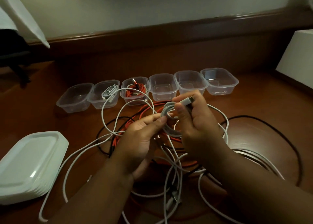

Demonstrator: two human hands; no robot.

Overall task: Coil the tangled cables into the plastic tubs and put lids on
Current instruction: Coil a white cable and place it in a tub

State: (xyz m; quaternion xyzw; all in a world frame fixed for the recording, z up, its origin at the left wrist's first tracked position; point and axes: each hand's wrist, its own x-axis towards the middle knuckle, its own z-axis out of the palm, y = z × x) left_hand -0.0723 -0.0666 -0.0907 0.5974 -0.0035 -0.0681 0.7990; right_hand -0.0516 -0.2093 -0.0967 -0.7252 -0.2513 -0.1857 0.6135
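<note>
A stack of white lids (28, 162) is seen on the wooden table (254, 105) at 9 o'clock, well apart from the tubs; a row of six clear plastic tubs is noted across the far side, from 10 to 2 o'clock, each touching or just beside its neighbour; the first tub (74, 97) holds nothing visible; the second tub (105, 95) holds a coiled white cable (109, 92); the third tub (134, 91) holds a coiled red cable (135, 91); the three tubs to its right (189, 83) hold nothing visible.

The left hand (140, 139) is recorded at centre, thumb and fingertips pinched on a strand of the white cable coil (169, 115); the right hand (196, 122) is recorded just beside it at 1 o'clock, fingers curled round the same coil, with the cable's grey plug (186, 102) pinned under the thumb and pointing toward 2 o'clock; the coil is held above the table, between both hands.

Beneath the hands a tangle is logged: loose white cable (81, 153), red cable (145, 112) and black cable (271, 129), overlapped on the table from 7 to 4 o'clock.
</note>
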